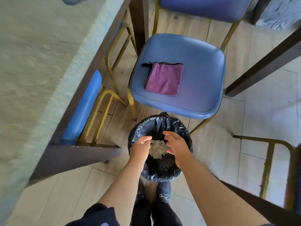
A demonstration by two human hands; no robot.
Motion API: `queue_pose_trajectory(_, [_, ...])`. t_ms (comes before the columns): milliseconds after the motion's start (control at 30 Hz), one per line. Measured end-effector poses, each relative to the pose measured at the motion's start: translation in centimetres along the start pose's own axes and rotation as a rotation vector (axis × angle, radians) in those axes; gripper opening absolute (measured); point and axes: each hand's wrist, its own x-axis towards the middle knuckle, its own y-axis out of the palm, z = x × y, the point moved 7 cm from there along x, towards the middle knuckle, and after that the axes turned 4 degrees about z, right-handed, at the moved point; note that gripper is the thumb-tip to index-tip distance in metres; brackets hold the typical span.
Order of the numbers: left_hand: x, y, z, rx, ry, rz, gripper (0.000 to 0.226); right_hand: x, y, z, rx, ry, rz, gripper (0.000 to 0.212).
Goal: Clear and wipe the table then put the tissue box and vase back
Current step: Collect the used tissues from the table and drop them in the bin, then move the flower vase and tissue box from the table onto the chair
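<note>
Both my hands hover over a round bin lined with a dark plastic bag, on the floor in front of my feet. Crumpled white tissue sits between my hands above the bin's opening. My left hand has its fingertips curled at the tissue's left edge, seemingly pinching it. My right hand is spread with fingers loosely extended beside the tissue, holding nothing. The table with a pale cloth fills the left side. A folded purple cloth lies on a blue chair seat.
A second blue chair is tucked under the table at left, another blue chair stands at the top. Dark table legs cross the right side. A gold chair frame stands at lower right on the wood floor.
</note>
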Motion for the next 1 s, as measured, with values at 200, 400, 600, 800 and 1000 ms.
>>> queue_pose_trajectory(200, [-9.7,-3.5,-9.9,0.004,0.247,-0.022,0.023,-9.5,1.9,9.1,0.081,-0.173,-0.010,0.022])
queue_pose_trajectory(400, [-19.5,-9.2,-19.7,-0.056,0.440,-0.086,0.026,-19.2,5.1,20.2,-0.007,-0.419,0.040,0.023])
queue_pose_trajectory(600, [-26.2,-17.5,-26.3,-0.105,0.585,-0.229,0.026,-24.9,11.2,28.7,-0.085,-0.612,0.161,0.023])
queue_pose_trajectory(800, [-27.0,-28.2,-29.0,-0.240,0.650,-0.356,0.027,-26.9,20.3,33.7,-0.159,-0.710,0.281,0.026])
queue_pose_trajectory(1000, [-23.3,-39.4,-31.1,-0.322,0.638,-0.431,0.024,-24.6,30.6,37.5,-0.170,-0.739,0.304,0.026])
